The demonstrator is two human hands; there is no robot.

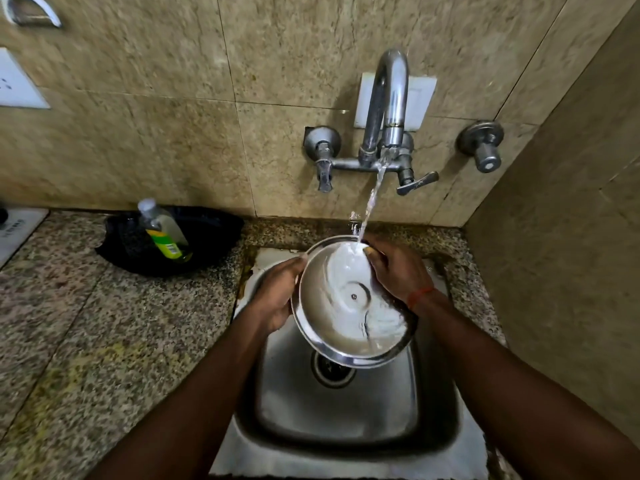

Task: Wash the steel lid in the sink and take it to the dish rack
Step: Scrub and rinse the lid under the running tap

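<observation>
The left hand (277,294) curls around the left rim of the steel lid (349,303), gripping it. The right hand (398,271) lies against the lid's upper right edge, fingers (375,259) bent over the rim into the wet inside. A stream of water (372,202) falls from the wall tap (388,109) onto the lid. Below is the steel sink (346,410), set in a speckled granite counter (86,323) beneath beige tiles. The lid sits tilted between both hands, above the drain (332,370).
</observation>
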